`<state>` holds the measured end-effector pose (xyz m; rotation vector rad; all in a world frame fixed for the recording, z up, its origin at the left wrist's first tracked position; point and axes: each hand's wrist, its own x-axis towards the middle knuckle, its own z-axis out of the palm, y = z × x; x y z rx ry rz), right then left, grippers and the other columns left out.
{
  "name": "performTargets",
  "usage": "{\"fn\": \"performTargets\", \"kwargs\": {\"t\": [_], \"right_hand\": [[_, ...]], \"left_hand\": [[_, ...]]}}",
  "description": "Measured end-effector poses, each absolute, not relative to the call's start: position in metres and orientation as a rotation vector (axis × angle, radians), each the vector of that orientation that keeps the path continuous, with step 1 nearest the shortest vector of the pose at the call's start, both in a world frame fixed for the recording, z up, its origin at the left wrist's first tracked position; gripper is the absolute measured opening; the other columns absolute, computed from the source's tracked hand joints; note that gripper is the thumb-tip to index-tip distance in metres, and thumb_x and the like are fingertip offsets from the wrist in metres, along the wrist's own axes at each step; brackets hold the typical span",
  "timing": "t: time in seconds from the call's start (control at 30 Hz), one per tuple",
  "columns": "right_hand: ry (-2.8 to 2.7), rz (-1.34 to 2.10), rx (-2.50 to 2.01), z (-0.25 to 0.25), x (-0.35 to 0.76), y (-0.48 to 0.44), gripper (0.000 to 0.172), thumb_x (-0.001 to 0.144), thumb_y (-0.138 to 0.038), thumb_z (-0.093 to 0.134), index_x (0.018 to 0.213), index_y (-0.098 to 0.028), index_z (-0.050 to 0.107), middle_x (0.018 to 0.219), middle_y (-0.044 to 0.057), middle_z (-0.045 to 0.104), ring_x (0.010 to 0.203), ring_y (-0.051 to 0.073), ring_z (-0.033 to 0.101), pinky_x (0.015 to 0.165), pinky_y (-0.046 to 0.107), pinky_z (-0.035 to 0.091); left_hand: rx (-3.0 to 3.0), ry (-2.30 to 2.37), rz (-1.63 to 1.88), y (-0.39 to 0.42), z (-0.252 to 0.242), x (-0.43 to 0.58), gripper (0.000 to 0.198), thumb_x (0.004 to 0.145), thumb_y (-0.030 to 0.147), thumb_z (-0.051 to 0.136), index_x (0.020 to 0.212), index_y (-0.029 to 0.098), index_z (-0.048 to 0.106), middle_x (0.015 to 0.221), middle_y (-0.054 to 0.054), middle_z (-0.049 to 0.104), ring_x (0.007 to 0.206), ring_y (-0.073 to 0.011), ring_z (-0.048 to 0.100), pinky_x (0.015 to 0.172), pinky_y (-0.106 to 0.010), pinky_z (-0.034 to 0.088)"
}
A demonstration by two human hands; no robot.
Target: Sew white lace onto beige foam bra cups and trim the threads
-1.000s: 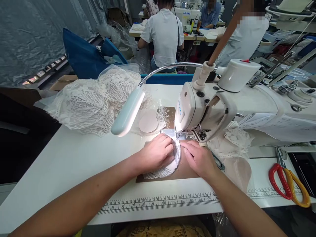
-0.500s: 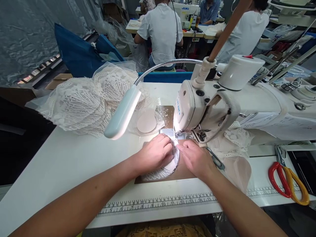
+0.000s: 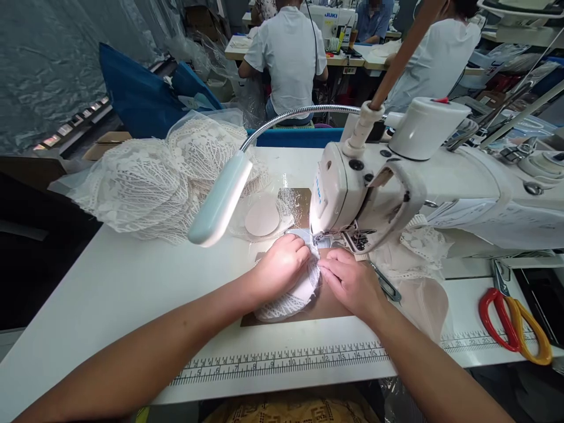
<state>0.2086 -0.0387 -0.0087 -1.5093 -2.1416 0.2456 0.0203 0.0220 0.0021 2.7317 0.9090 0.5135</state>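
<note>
A round white lace piece (image 3: 284, 306) with a smooth lining lies under the front of a white sewing machine (image 3: 335, 182), its far end at the presser foot (image 3: 318, 239). My left hand (image 3: 284, 267) rests on top of the piece, fingers curled down and gripping it; the fingertips are partly hidden. At the piece's right edge, just in front of the foot, my right hand (image 3: 352, 285) pinches the lace between thumb and forefinger. Behind my left hand lies another lace piece with a pale round pad (image 3: 262, 215).
A lamp (image 3: 220, 200) on a bendy neck hangs over the work. Lace pieces (image 3: 136, 182) are heaped at the back left. Thread snips (image 3: 384, 282) and beige cups (image 3: 423, 305) lie right of my hand, red-and-yellow scissors (image 3: 513, 323) farther right. A ruler strip (image 3: 291, 361) runs along the front edge.
My left hand has turned slightly, its wrist shifting right over the lace piece. My right fingertips have come a little nearer to me along the edge. The piece has shifted slightly.
</note>
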Motion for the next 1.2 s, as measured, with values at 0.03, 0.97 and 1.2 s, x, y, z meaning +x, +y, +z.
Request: {"fn": "performTargets", "kwargs": {"t": [0.03, 0.97, 1.2], "right_hand": [[-2.141, 0.246, -1.508, -0.009, 0.209, -0.039, 0.023, 0.090, -0.018, 0.050, 0.086, -0.022, 0.072, 0.083, 0.003, 0.066, 0.071, 0.013, 0.059, 0.059, 0.023, 0.038], [-2.213, 0.186, -1.493, -0.016, 0.208, -0.023, 0.026, 0.094, -0.027, 0.047, 0.086, -0.023, 0.072, 0.075, 0.004, 0.066, 0.071, 0.016, 0.058, 0.067, 0.028, 0.045], [-2.223, -0.081, -1.623, -0.018, 0.201, -0.024, 0.020, 0.093, -0.029, 0.051, 0.099, -0.022, 0.069, 0.080, 0.006, 0.067, 0.073, 0.016, 0.058, 0.067, 0.026, 0.041]], "left_hand": [[2.688, 0.909, 0.549, 0.023, 0.002, 0.020, 0.027, 0.096, 0.021, 0.040, 0.074, 0.014, 0.055, 0.075, -0.007, 0.054, 0.073, -0.0188, 0.047, 0.067, -0.032, 0.043], [2.473, 0.855, 0.594, 0.028, 0.003, 0.013, 0.024, 0.095, 0.021, 0.039, 0.076, 0.016, 0.052, 0.076, -0.006, 0.053, 0.076, -0.0181, 0.048, 0.071, -0.033, 0.044], [2.555, 0.824, 0.651, 0.025, -0.002, 0.016, 0.026, 0.096, 0.021, 0.040, 0.075, 0.015, 0.054, 0.076, -0.007, 0.053, 0.073, -0.0180, 0.046, 0.067, -0.031, 0.043]]}}
